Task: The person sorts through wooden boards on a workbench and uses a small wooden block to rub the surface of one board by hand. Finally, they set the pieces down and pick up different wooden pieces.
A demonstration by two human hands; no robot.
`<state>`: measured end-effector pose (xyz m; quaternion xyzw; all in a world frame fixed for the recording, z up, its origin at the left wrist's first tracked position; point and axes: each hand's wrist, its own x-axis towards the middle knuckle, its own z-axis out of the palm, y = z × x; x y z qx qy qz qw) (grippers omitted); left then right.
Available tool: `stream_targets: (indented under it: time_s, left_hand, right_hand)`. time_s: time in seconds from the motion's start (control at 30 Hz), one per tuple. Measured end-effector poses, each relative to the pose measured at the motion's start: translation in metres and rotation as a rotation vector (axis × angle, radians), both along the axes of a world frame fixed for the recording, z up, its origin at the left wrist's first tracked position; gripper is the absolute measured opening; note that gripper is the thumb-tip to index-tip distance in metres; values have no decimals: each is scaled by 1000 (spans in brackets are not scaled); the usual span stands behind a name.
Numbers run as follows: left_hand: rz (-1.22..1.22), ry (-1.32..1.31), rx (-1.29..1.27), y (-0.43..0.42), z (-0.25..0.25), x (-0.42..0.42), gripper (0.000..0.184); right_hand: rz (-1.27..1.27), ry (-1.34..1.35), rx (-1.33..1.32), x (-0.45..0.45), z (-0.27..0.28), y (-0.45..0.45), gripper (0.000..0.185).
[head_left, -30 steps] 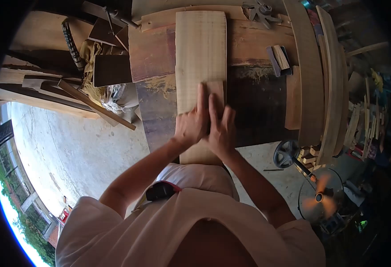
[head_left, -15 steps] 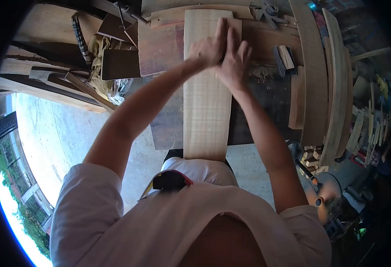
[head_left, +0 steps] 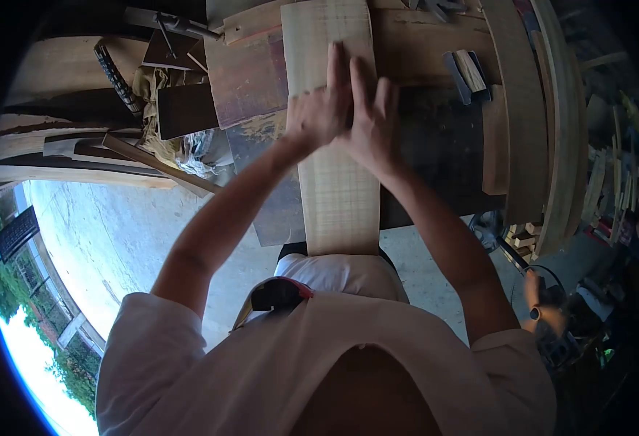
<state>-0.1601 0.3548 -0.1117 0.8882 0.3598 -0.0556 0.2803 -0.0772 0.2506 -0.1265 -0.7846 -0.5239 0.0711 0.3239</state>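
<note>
A long pale wooden board lies lengthwise in front of me, its near end against my lap. Both hands are together over its upper half. My left hand has its index finger stretched forward along the board, the other fingers curled under. Beside it, touching, my right hand also points its index finger ahead, with the rest bent. Whatever lies under the palms is hidden; I cannot make out what they grip. The board rests across a dark worktop.
A dark, tray-like piece holding a wood strip sits right of the board. Long planks line the right side. At the left are a dark box and stacked timber. A fan stands lower right.
Both hands have slid back along the board toward my body, still together with index fingers extended. The whole view has shifted slightly.
</note>
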Motion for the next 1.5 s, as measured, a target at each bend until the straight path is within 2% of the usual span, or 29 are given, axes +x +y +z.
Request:
stream_targets:
  time_s: [0.03, 0.1, 0.13, 0.2, 0.27, 0.3, 0.33, 0.37, 0.4, 0.47, 0.5, 0.6, 0.67, 0.7, 0.8, 0.87, 0.9, 0.93, 1.0, 1.03, 1.07, 1.1, 1.13, 1.2, 1.23, 1.3, 1.37, 1.47, 1.5]
  left_hand:
    - [-17, 36, 55, 34, 5, 26, 81]
    - [-20, 0, 129, 77, 3, 58, 81]
    - [-37, -2, 130, 86, 3, 64, 80]
    - [-52, -8, 136, 99, 3, 73, 80]
    - [-64, -19, 156, 106, 4, 77, 79]
    - [-76, -24, 162, 107, 4, 78, 79]
    - [-92, -30, 165, 107, 6, 78, 78]
    - [-44, 24, 116, 80, 3, 58, 75]
    - [6, 36, 42, 48, 12, 35, 76]
    - [34, 76, -80, -13, 10, -15, 80]
    - [43, 117, -127, -44, 15, -40, 82]
    - [26, 129, -164, -122, 3, -111, 89]
    - [176, 0, -106, -159, -27, -141, 92]
    - [159, -31, -39, -159, -32, -144, 93]
    - [119, 27, 8, -93, -20, -115, 93]
    - [135, 44, 112, -22, -18, -84, 93]
    - [138, -32, 131, 18, -21, -70, 92]
    - [148, -24, 95, 58, -16, -52, 86]
    - [-178, -153, 368, 139, -43, -34, 79]
    - [-244, -190, 410, 163, -50, -28, 76]
    - [-313, -229, 448, 175, -54, -26, 73]
    - [-345, -229, 665, 169, -57, -27, 79]
    - [-328, -236, 677, 151, -46, -25, 79]
    - [172, 24, 98, 85, -9, -36, 88]
    - [146, 66, 86, 52, -8, -52, 90]
    - [139, 121, 24, -22, -23, -85, 94]
    - [149, 91, -78, -96, -17, -115, 98]
    - [205, 77, -184, -150, -19, -125, 104]
    - [93, 48, -107, -144, -24, -123, 105]
  right_hand:
    - [-57, -18, 32, 19, -2, 35, 111]
    - [-118, -222, 62, 61, -10, 99, 102]
    - [-165, -168, 44, 76, -2, 128, 93]
    - [-207, -187, 38, 82, -3, 151, 90]
    - [-175, -525, 146, 82, -11, 153, 87]
    - [-185, -519, 114, 69, -2, 136, 86]
    - [-182, -304, 111, 57, -15, 113, 101]
    - [-106, -312, 155, 42, -14, 87, 104]
    - [-114, -226, 2, 19, -9, 53, 107]
    - [-43, -30, -46, -26, 0, -10, 112]
    - [-10, -19, -71, -46, -2, -42, 114]
    - [152, -6, -137, -88, 2, -117, 107]
    - [188, 14, -113, -92, 0, -126, 101]
    - [237, 3, -123, -89, 0, -123, 98]
    - [254, -57, -101, -74, -2, -71, 95]
    - [198, -39, 33, -54, -8, -3, 94]
    - [144, -71, 2, -44, -1, 33, 88]
    - [99, -83, 84, -34, -5, 69, 82]
    - [35, -171, 202, -16, -19, 133, 77]
    - [-16, -123, 106, -22, -6, 139, 79]
    - [-10, -123, 117, -27, -4, 138, 79]
    - [-10, -139, 101, -29, -7, 133, 81]
    - [-4, -163, 93, -28, -10, 128, 83]
    - [59, -156, 43, -40, -7, 84, 94]
    - [116, -124, -35, -49, -3, 51, 101]
    - [183, -10, -18, -70, -8, -22, 104]
    - [209, 0, -117, -89, 5, -95, 106]
    - [228, -12, -130, -85, 4, -128, 105]
    - [237, -5, -117, -83, 5, -132, 105]
